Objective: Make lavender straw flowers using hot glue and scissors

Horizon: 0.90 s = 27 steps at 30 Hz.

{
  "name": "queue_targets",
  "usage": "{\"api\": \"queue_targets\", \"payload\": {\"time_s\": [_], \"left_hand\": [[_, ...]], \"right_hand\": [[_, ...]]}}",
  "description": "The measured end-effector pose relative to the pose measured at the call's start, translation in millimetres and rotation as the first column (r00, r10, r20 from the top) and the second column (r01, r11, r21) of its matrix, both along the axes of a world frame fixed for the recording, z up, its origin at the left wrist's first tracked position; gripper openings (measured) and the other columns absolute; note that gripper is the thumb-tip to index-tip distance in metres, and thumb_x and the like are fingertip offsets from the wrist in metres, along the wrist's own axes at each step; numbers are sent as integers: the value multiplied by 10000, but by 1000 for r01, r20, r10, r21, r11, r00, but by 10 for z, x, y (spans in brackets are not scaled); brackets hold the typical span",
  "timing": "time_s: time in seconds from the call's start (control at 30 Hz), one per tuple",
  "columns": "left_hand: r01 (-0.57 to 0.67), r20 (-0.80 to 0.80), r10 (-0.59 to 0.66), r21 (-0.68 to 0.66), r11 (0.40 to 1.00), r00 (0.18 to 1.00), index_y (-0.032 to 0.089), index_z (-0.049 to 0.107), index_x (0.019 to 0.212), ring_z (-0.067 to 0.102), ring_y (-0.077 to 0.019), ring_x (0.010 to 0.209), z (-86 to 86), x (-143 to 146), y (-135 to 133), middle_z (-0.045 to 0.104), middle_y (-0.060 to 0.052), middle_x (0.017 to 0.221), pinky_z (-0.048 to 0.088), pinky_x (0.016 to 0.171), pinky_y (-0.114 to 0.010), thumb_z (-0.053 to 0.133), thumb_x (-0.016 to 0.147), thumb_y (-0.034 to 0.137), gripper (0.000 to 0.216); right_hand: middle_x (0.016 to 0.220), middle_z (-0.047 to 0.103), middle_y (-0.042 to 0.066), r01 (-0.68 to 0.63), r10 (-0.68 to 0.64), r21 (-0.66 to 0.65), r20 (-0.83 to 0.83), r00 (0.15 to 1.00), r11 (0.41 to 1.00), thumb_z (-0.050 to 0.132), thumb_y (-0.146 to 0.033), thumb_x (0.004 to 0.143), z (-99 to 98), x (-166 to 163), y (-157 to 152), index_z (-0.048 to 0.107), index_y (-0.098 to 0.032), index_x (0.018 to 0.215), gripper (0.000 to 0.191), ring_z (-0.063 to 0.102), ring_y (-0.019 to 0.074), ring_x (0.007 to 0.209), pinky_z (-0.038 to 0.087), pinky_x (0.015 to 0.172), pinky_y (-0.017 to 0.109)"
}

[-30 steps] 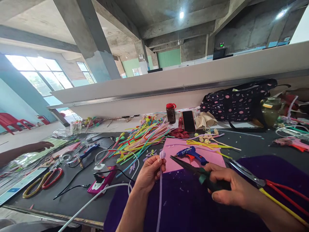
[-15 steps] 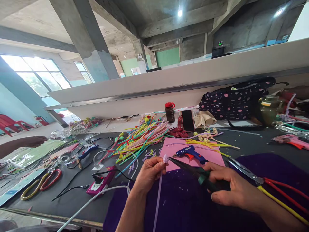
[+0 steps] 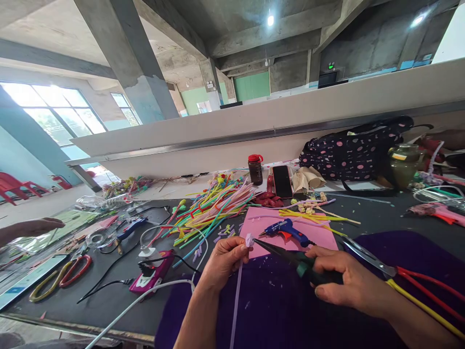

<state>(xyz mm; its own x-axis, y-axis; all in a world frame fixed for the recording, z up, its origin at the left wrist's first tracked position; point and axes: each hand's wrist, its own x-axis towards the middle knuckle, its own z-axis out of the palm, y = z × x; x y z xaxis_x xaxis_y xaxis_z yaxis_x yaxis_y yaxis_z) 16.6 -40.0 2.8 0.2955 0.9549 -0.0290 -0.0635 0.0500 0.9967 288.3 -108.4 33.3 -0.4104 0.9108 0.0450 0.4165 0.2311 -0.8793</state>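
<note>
My left hand (image 3: pixel 229 256) pinches a pale lilac pipe cleaner (image 3: pixel 237 303) just below its top, where it is coiled into a small bud (image 3: pixel 249 239). The rest of the stem hangs down over a dark purple cloth (image 3: pixel 276 310). My right hand (image 3: pixel 339 276) is wrapped around the dark green handles of long-nosed pliers (image 3: pixel 281 252), whose narrow tips meet the right side of the bud. Behind the pliers, a blue glue gun (image 3: pixel 287 231) lies on a pink sheet (image 3: pixel 259 221).
Colourful pipe cleaners (image 3: pixel 214 208) are heaped behind my left hand. A magenta power strip (image 3: pixel 152 273) with cables lies at left, scissors (image 3: pixel 74 271) beyond it. Red-and-yellow-handled cutters (image 3: pixel 395 274) lie by my right wrist. Another person's hand (image 3: pixel 41 226) reaches in from the left.
My hands, the bud and the pliers stay almost in place. The other person's hand at the far left has moved slightly down and to the left.
</note>
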Motion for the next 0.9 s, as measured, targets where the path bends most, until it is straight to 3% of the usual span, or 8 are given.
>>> {"api": "queue_targets", "payload": {"time_s": [0.17, 0.37, 0.7, 0.9], "left_hand": [[19, -7, -19, -18, 1000, 1000, 129, 629, 667, 300, -32, 363, -15, -14, 16, 531, 21, 479, 160, 380, -188, 664, 678, 363, 237], [18, -28, -18, -6, 1000, 999, 124, 629, 651, 302, -27, 353, 10, -5, 19, 533, 18, 471, 157, 359, -179, 664, 676, 373, 253], [17, -58, -18, -23, 1000, 998, 126, 631, 662, 294, -21, 328, 25, 1, 26, 532, 21, 458, 159, 334, -168, 673, 664, 363, 241], [-20, 64, 22, -40, 999, 998, 134, 593, 626, 324, -21, 335, 15, -5, 25, 548, 22, 471, 178, 328, -152, 714, 608, 373, 268]], "right_hand": [[806, 551, 24, 15, -15, 14, 53, 998, 1000, 608, -207, 662, 27, -2, 3, 534, -184, 570, 121, 515, 237, 914, 388, 767, 294], [769, 539, 1, -30, 22, 87, 82, 996, 996, 590, -191, 663, -48, 29, 18, 455, -174, 527, 193, 517, 157, 725, 384, 645, 244], [804, 550, 3, -13, 8, 70, 71, 997, 997, 584, -187, 673, -15, 35, 6, 481, -176, 556, 157, 525, 163, 766, 397, 702, 268], [846, 539, 12, -82, 81, -10, -79, 994, 997, 584, -219, 669, -19, 75, 36, 528, -171, 609, 95, 519, 173, 788, 396, 704, 278]]}}
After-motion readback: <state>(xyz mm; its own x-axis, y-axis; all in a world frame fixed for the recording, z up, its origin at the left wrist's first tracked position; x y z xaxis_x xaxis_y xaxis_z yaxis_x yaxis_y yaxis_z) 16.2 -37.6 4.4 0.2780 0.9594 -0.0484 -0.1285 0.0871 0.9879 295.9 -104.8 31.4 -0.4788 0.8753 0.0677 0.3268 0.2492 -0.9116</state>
